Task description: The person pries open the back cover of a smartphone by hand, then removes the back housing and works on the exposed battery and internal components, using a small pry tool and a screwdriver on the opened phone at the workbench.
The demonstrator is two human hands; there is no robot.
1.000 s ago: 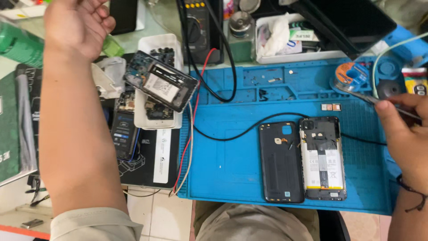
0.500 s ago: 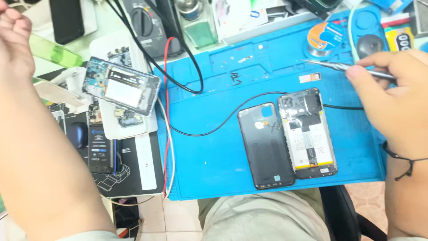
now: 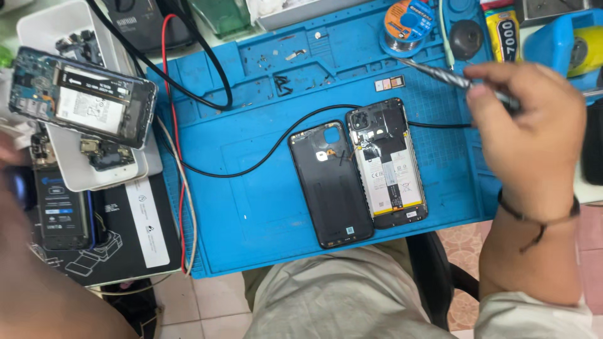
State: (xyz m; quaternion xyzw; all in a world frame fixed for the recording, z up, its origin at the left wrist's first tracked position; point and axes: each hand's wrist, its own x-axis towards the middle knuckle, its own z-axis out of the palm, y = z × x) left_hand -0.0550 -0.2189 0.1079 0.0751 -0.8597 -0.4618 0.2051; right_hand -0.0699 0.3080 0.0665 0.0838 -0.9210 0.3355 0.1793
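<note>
Holding a pair of metal tweezers (image 3: 440, 74) in a pinched grip, the right hand (image 3: 527, 125) hovers over the right end of the blue silicone repair mat (image 3: 251, 201), tips pointing up-left toward the solder spool (image 3: 407, 26). The left hand isn't visible, only a blurry forearm (image 3: 56, 295) at the bottom left, so I can't tell what its grip is doing.

Counting phones: one opened smartphone (image 3: 386, 164) face down mid-mat with its battery showing, and one black back cover (image 3: 330, 185) lying just beside it on the left, edges touching. One more stripped phone (image 3: 81, 97) sits tilted across a white tray (image 3: 100, 179) off the mat's left edge. A fourth dark handset (image 3: 63, 210) lies on a black box (image 3: 135, 251) below that.

Cables: one black lead (image 3: 264, 160) snakes across the mat to the open phone, plus one red wire (image 3: 174, 125) and one pale wire running down the mat's left border.

Labels: a white sticker with a yellow strip on the open phone's battery, a white rectangular one on the tilted phone, a white strip on the black box. One yellow-labelled tube (image 3: 504, 34) stands at the top right near a round black pot (image 3: 466, 36).
</note>
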